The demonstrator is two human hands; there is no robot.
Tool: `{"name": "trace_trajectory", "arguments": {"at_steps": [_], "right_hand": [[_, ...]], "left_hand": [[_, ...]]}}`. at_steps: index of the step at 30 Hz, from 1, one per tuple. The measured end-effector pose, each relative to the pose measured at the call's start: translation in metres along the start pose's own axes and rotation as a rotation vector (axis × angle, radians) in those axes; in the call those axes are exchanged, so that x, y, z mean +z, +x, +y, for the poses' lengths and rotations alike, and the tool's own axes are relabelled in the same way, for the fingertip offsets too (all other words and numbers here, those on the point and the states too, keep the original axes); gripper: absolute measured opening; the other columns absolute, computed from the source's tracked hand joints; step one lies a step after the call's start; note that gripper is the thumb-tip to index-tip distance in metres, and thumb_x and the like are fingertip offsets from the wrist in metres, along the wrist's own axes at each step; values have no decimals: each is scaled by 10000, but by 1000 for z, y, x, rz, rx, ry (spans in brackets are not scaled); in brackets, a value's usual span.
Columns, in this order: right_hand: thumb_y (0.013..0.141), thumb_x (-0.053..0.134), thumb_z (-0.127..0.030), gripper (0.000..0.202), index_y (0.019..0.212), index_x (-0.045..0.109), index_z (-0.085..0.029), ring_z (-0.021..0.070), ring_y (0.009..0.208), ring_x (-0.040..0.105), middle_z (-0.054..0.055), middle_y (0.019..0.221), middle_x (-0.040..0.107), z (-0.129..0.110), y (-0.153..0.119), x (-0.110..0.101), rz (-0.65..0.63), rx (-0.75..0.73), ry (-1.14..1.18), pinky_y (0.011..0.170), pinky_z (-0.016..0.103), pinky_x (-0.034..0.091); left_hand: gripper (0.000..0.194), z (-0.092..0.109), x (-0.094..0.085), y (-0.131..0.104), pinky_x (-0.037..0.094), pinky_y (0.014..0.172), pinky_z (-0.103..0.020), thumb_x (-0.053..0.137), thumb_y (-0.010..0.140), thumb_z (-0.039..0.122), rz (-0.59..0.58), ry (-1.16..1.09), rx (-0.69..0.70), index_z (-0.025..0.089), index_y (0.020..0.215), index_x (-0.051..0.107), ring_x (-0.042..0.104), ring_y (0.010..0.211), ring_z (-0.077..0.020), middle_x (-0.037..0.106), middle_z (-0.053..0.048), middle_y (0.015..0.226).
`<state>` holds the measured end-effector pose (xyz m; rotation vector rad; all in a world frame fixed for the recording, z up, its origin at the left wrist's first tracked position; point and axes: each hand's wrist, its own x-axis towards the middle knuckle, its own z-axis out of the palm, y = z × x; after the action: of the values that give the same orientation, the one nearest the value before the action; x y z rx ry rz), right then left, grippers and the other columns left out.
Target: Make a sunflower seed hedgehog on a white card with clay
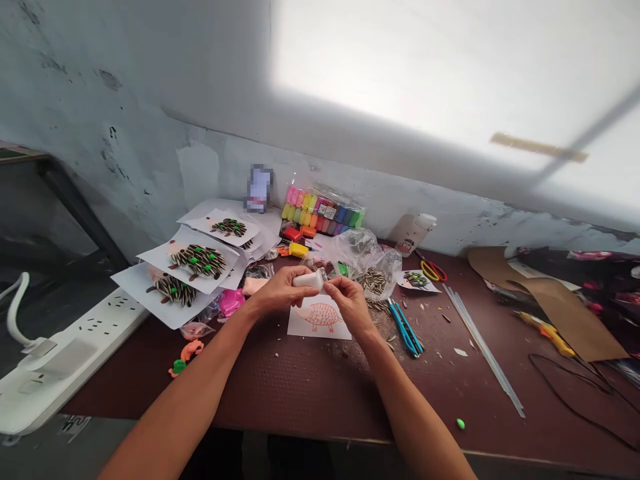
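From the left, we count at least three seed-covered pictures (197,260); then our left hand (274,290) holds one white tube (305,281), long axis roughly sideways, in view just above one orange animal drawing (323,319). The left hand covers most; at the right end, our right hand (350,300) has fingers narrowed, though whether they grip we cannot tell. Beyond: one small card (419,281), one pair of scissors (433,270).
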<state>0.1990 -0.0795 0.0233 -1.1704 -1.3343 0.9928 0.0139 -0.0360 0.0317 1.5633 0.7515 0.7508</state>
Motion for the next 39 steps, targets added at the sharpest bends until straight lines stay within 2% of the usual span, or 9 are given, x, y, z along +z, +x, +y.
{"name": "trace_trajectory", "arguments": {"at_steps": [5,11,14,19,22,25,28,33,39], "right_hand": [[730,722,-496,348,643,567,-197,104,581,425,-38,610,521,7,1,1,-42,3,-62,574,241,345],[833,602,-573,418,652,515,-206,101,575,402,-48,593,458,6,-1,4,-116,-41,-87,577,239,332],[848,587,-579,414,681,550,-203,109,601,444,-36,611,496,3,-2,5,-150,-30,-61,613,245,373],[753,709,-550,360,765,620,-202,114,614,473,-21,677,559,5,-1,7,-137,-2,-15,605,251,400],[784,679,-556,376,707,573,-203,111,597,456,-26,641,533,6,-1,7,-115,-19,-72,591,249,388],[819,630,-587,423,671,519,-207,108,580,428,-31,616,503,5,-3,7,-97,-46,-170,559,243,352],[863,552,-627,477,644,495,-206,108,579,422,-26,608,496,1,-5,9,-190,-50,-189,564,244,354],[886,516,-644,495,662,518,-203,121,615,469,-9,633,530,-2,-6,9,-253,-45,-81,623,260,392],[860,581,-598,409,751,579,-204,116,596,480,-23,641,533,0,-4,10,-267,-25,-53,613,257,401]], "left_hand": [[477,1,0,-1,374,494,-210,711,735,369,15,-35,4,169,1161,635,435,522,-74,549,49,698],[489,-4,-6,-2,369,509,-220,685,755,333,-61,-63,36,168,1215,665,434,524,-65,620,9,784],[471,-5,-10,-2,395,536,-225,665,733,275,-75,-85,61,156,1188,687,473,550,-71,650,-14,830],[481,-3,-8,-1,400,529,-224,637,677,210,6,-91,24,132,1149,694,484,524,-72,630,3,751],[427,0,-3,-1,397,513,-214,713,687,295,22,-58,20,132,1081,696,497,549,-77,632,-3,775],[465,2,1,-1,337,440,-198,748,700,414,59,-60,-23,128,1058,665,421,462,-60,555,42,639],[442,0,2,-1,276,388,-182,750,720,447,78,-82,-39,151,1018,615,370,402,-47,506,71,587],[375,-6,-4,0,369,393,-181,723,760,493,23,-155,46,158,854,583,486,454,-70,583,28,655],[411,-7,-5,1,389,378,-192,712,745,537,79,-132,23,145,826,617,497,406,-75,582,28,609]]}}
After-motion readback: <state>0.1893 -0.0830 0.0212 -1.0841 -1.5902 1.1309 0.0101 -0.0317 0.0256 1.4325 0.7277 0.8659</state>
